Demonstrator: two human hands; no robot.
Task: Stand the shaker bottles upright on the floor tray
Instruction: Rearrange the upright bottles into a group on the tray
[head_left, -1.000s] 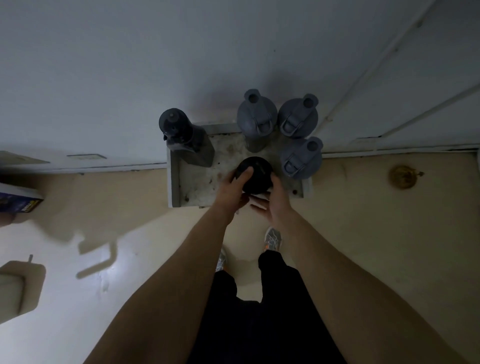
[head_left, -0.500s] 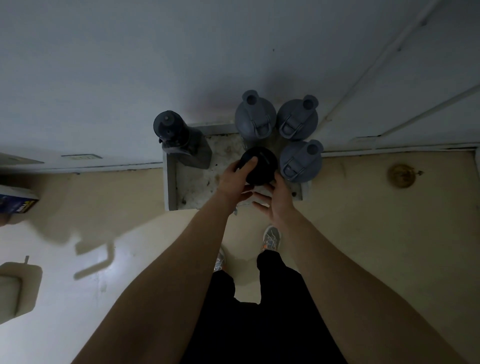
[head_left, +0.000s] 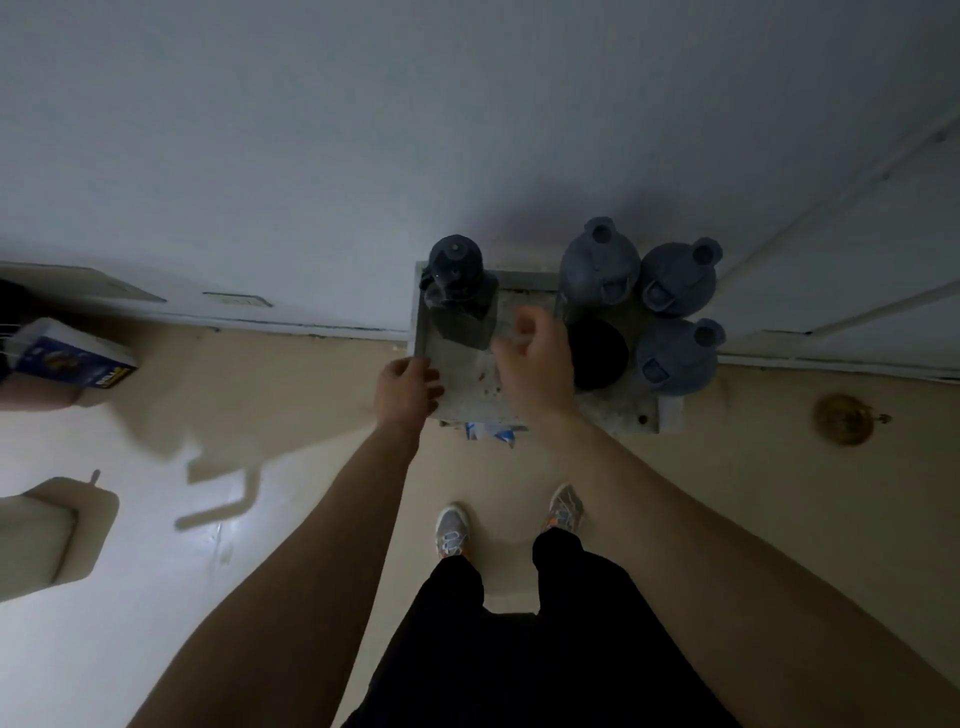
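A pale, stained floor tray (head_left: 618, 413) lies against the wall. Three grey shaker bottles stand upright at its right end: one at the back (head_left: 600, 265), one at the back right (head_left: 678, 280), one at the front right (head_left: 675, 358). A black-lidded bottle (head_left: 597, 353) stands upright beside them, free of both hands. A darker bottle (head_left: 457, 291) stands at the back left corner. My right hand (head_left: 535, 358) hovers over the tray's middle, fingers loosely curled, holding nothing. My left hand (head_left: 408, 387) is at the tray's front left corner, holding nothing.
The wall runs behind the tray, with a door (head_left: 857, 249) to the right. A blue box (head_left: 72, 358) lies on the floor at far left, a brass fitting (head_left: 844, 418) at right, a wrapper (head_left: 488, 431) at the tray's front edge. My shoes (head_left: 452, 530) stand close behind.
Both hands have let go of the black-lidded bottle, which now stands beside the grey ones. The hands moved left, and the camera turned left too.
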